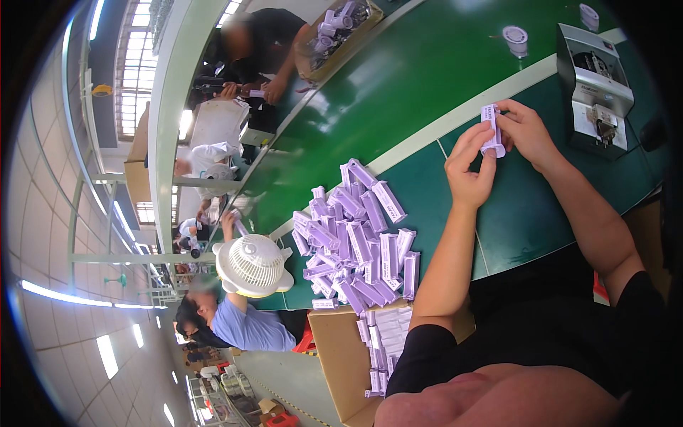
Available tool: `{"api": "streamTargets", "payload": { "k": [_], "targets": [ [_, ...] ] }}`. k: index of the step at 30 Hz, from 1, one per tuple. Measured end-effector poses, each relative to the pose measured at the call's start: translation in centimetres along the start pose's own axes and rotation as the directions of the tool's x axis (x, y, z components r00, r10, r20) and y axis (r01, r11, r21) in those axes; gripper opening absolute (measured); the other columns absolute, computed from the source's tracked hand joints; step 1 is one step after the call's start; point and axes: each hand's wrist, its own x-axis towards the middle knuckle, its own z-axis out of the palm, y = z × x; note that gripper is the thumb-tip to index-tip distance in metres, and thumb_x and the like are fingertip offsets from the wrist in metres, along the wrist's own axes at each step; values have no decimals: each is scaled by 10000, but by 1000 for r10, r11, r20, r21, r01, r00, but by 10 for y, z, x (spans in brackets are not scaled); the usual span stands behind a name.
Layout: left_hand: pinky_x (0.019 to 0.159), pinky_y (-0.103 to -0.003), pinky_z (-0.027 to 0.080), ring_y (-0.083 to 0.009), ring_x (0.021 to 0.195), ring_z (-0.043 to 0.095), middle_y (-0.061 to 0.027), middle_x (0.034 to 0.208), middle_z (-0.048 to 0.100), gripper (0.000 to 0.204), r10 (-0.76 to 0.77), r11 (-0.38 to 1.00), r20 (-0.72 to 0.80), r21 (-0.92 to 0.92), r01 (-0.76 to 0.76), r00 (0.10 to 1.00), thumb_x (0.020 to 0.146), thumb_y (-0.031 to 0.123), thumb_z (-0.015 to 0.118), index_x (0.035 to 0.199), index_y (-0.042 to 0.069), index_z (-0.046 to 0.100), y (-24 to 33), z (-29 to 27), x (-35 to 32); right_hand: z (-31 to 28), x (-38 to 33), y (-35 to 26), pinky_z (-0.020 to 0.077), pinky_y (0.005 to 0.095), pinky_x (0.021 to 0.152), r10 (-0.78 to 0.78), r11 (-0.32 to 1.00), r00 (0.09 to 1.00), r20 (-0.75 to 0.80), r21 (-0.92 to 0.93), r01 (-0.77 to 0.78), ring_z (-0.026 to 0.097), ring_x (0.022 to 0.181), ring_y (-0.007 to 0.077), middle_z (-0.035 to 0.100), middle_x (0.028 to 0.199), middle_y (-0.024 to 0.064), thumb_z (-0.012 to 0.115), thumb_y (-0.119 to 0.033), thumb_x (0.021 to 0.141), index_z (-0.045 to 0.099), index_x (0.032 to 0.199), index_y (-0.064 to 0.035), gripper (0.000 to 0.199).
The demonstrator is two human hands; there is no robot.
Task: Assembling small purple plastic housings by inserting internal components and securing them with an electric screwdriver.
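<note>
Nearest: open cardboard carton (341, 356) at the worktop's (427, 78) near edge, stacked with small lilac boxes. Just beyond, a loose heap of the same lilac boxes (356, 245) on the green surface, lying every which way, some overlapping.

Further out, both forearms reaching across the worktop, raised clear of it, elbows bent, hands meeting above a pale stripe. Small lilac box (491, 130) held upright between them, off the surface. Left hand (469, 167) below and beside it, fingers (475, 142) curled up against its lower end and long face. Right hand (526, 132) on the other side, fingertips pinching the upper part. Both hands closed on the box, neither released.

Likely thin printed card, light, near hollow, easily dented at the faces; best taken by the long edges or end corners, gentle pinch. Glossy finish, probably a little slippery.

Beyond the hands: grey tape dispenser machine (596, 85), white round caps (515, 37). Left of the heap, a white desk fan (252, 265). Farthest: other people at work, another filled carton (338, 28).
</note>
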Motion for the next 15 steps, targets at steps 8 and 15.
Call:
{"api": "streamTargets", "payload": {
  "k": [8,15],
  "targets": [
    [1041,-370,510,-288,1198,682,-184,1289,715,305,-3,1000,1,21,3,1000,910,-30,657,1203,-22,742,-1,0,-1,-1,-1,0,455,239,541,-2,1000,1000,6,-4,2,643,644,88,709,838,38,616,-172,1024,651,1246,-1,283],
    [1041,-368,509,-282,1200,679,-189,1295,709,312,-12,1000,3,16,11,1000,911,-35,657,1213,-32,734,-1,0,-1,0,-1,-1,454,237,539,-1,1000,1000,6,-9,1,644,644,87,711,841,37,622,-172,1016,658,1241,-5,282]
  ]
}}
